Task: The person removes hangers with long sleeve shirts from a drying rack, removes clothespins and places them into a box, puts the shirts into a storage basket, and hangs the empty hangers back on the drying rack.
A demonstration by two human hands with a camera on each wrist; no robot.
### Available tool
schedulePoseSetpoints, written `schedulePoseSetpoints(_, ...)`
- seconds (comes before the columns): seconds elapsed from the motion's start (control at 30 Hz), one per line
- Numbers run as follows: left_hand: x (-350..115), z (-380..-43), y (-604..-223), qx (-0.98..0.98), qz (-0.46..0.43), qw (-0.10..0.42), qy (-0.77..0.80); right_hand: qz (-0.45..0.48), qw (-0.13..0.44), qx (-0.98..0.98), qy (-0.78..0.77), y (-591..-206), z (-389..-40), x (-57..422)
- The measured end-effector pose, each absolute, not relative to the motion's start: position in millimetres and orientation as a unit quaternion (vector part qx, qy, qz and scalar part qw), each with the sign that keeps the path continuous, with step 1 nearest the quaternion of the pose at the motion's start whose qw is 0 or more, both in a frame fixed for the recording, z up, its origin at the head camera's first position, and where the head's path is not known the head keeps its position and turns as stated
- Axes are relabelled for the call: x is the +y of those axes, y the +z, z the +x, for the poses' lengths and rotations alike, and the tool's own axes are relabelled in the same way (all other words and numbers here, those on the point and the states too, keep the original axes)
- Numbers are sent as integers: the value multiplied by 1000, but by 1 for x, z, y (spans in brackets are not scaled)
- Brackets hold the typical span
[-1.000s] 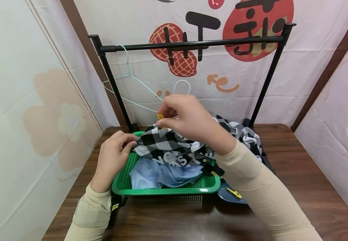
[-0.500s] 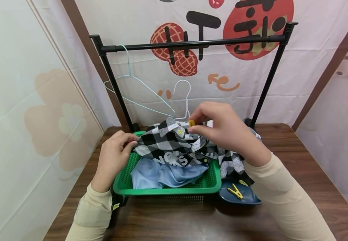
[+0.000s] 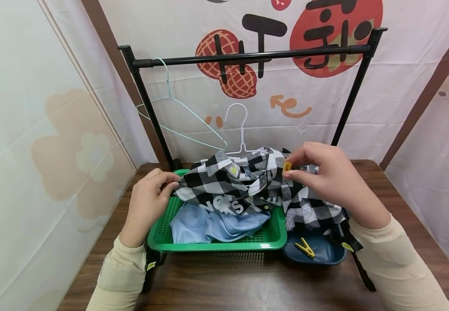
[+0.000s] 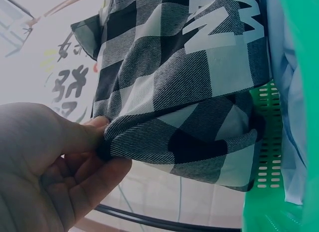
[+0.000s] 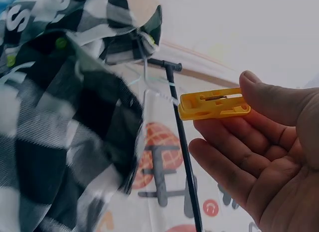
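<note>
A black-and-white checked shirt (image 3: 213, 183) with white lettering lies over the green basket (image 3: 216, 247), its right part spilling past the basket's side. My left hand (image 3: 150, 203) pinches the shirt's edge between thumb and fingers at the left. In my right hand (image 3: 329, 177) a yellow clothespin (image 5: 214, 104) is pinched between thumb and fingertips, close to the shirt's right shoulder. The white hanger (image 3: 242, 134) rises from the shirt's collar, its lower part covered by the cloth. Light blue fabric (image 3: 218, 224) lies in the basket under the shirt's front.
Behind the basket stands a black rack (image 3: 255, 56) with a pale blue hanger (image 3: 185, 112) on its bar at the left. A dark blue tray (image 3: 327, 255) holding a yellow clothespin (image 3: 305, 248) sits on the wooden table (image 3: 248, 285), right of the basket.
My right hand has moved right with its clothespin, from the shirt's left side to its right shoulder, uncovering the collar and white hanger. The left hand keeps its pinch in place.
</note>
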State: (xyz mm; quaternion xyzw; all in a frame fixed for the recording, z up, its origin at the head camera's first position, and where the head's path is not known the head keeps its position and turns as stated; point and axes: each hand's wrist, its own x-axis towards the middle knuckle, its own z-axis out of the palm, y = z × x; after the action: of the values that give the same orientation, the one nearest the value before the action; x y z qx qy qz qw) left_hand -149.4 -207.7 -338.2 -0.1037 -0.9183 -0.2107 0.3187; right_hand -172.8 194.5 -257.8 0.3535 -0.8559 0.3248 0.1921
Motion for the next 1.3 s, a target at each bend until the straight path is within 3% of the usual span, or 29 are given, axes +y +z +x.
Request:
schedulePoseSetpoints(0.67,-207,-148,-336,-917,-105,319,-214,292,200,-873,336,-309,-166,243)
schedulePoseSetpoints(1.07,-207,-150,-338,-918,-103,318,-213,277,51,-891,357,-323,-170,266)
schedulePoseSetpoints(1.3,-207,-148,-337,-918,-97,318,-215,301,46,-887,346,-328,-176,274)
